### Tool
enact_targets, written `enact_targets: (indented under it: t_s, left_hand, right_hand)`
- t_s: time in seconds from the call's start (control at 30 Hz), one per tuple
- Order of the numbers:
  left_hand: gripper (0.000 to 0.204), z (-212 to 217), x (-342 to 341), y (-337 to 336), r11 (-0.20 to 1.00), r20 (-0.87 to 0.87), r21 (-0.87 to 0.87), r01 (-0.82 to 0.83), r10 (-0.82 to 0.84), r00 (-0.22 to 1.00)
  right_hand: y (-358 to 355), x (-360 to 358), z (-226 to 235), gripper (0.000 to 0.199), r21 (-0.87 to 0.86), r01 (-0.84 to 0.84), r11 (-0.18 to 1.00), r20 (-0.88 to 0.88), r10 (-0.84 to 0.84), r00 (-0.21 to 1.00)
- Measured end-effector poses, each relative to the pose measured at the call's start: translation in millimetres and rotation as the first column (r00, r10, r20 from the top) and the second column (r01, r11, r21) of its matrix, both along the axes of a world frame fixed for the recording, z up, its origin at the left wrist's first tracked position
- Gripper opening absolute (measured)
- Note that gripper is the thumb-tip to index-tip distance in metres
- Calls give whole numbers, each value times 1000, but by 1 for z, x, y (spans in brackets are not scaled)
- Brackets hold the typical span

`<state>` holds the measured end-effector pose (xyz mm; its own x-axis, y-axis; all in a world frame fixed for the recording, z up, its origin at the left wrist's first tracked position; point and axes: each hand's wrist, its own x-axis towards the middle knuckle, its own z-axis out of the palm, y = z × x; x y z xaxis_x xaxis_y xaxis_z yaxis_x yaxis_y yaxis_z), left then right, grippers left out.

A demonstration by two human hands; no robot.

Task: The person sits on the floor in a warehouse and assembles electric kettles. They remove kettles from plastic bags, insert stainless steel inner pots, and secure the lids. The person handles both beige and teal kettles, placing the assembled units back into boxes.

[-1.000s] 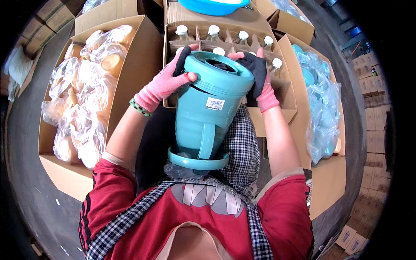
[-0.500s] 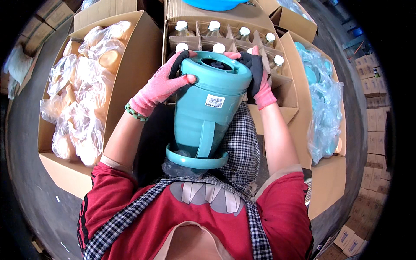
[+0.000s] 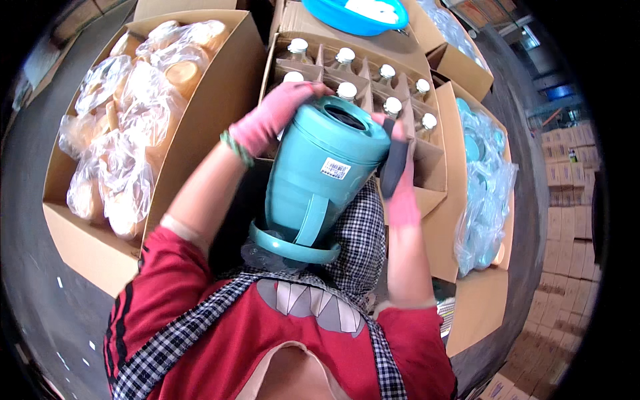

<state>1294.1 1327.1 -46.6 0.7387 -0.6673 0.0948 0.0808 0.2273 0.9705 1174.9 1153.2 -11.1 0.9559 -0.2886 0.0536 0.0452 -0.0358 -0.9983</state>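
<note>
A teal plastic thermos jug (image 3: 303, 180) leans between my knees, its round dark opening facing up and away from me. A white label sits on its side, below the shoulder. Its handle and a broad teal ring at its lower end point toward my lap. My left hand (image 3: 277, 117), in a pink glove, grips the jug's rim from the left, with the fingers hidden behind it. On the other side my right hand (image 3: 400, 170), in a pink and black glove, lies close against the rim; motion smears its fingers. Crumpled clear plastic (image 3: 267, 259) lies under the ring.
Ahead stands a divided carton (image 3: 437, 163) with several white-capped glass pieces. A carton of bagged cream parts (image 3: 143, 120) is on the left, one of bagged teal parts (image 3: 479, 180) on the right. Beyond is a blue basin (image 3: 360, 25) with white items. Stacked cartons (image 3: 567, 227) line the far right.
My right hand has slid from the top of the rim down to its right side. My left hand has shifted farther round the rim. The jug tilts slightly more to the right.
</note>
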Motion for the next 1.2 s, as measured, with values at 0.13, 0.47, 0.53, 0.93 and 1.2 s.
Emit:
enact_targets:
  t_s: [0.13, 0.47, 0.53, 0.93, 1.2]
  left_hand:
    - [36, 13, -1, 8, 772, 481, 364, -520, 322, 815]
    - [42, 22, -28, 5, 688, 650, 162, -707, 465, 602]
    - [45, 27, -56, -15, 752, 687, 122, -647, 407, 602]
    - [33, 0, -16, 4, 862, 364, 305, -406, 288, 886]
    - [34, 13, -65, -15, 768, 803, 167, -618, 258, 538]
  right_hand:
    - [-29, 7, -10, 59, -9, 142, 990, 132, -140, 981]
    - [-14, 12, -12, 54, 206, 135, 969, 157, -169, 973]
    - [-35, 35, -26, 56, 355, 101, 929, -6, -106, 994]
    - [11, 8, 4, 54, -41, 7, 999, -18, -7, 1000]
    - [-60, 37, -58, 39, 580, -260, 772, 107, 245, 964]
